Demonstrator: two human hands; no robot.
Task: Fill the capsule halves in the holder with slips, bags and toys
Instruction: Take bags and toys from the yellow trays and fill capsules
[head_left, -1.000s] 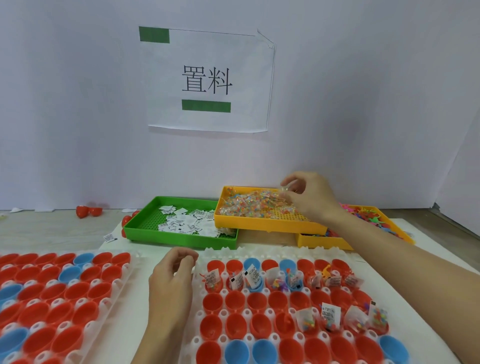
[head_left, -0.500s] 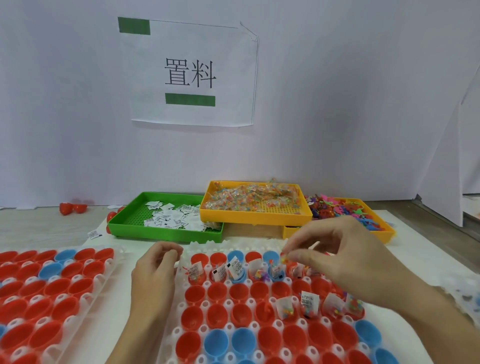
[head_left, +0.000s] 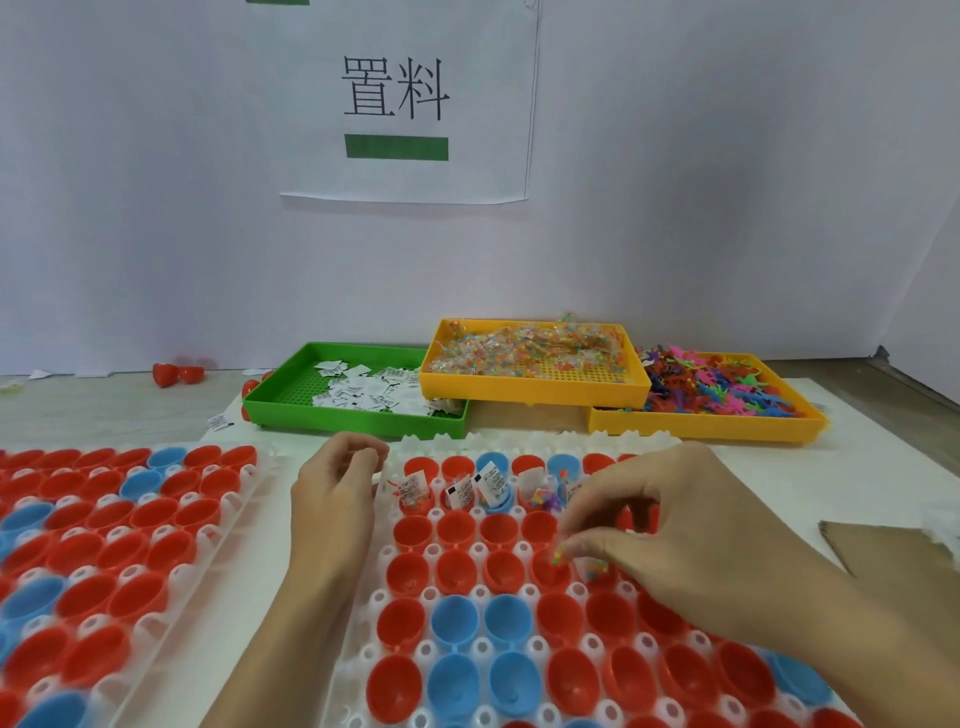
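A white holder (head_left: 395, 608) in front of me carries rows of red and blue capsule halves. Several halves in its far row hold slips and bags. My right hand (head_left: 670, 530) hovers over the holder's middle and pinches a small clear bag of coloured beads (head_left: 557, 557) over a red half (head_left: 550, 571). My left hand (head_left: 335, 493) rests at the holder's far left edge, fingers curled; what it holds I cannot tell. At the back stand a green tray of paper slips (head_left: 291, 400), a yellow tray of bead bags (head_left: 530, 389) and a yellow tray of coloured toys (head_left: 711, 423).
A second holder (head_left: 244, 493) with red and blue halves lies to the left. Loose red halves (head_left: 176, 373) sit by the back wall. A brown cardboard piece (head_left: 893, 545) lies at the right. A paper sign (head_left: 410, 98) hangs on the wall.
My right hand came from the bag tray down to the holder with a bag, now lower and nearer over a red half. My left hand stayed at the holder's edge.
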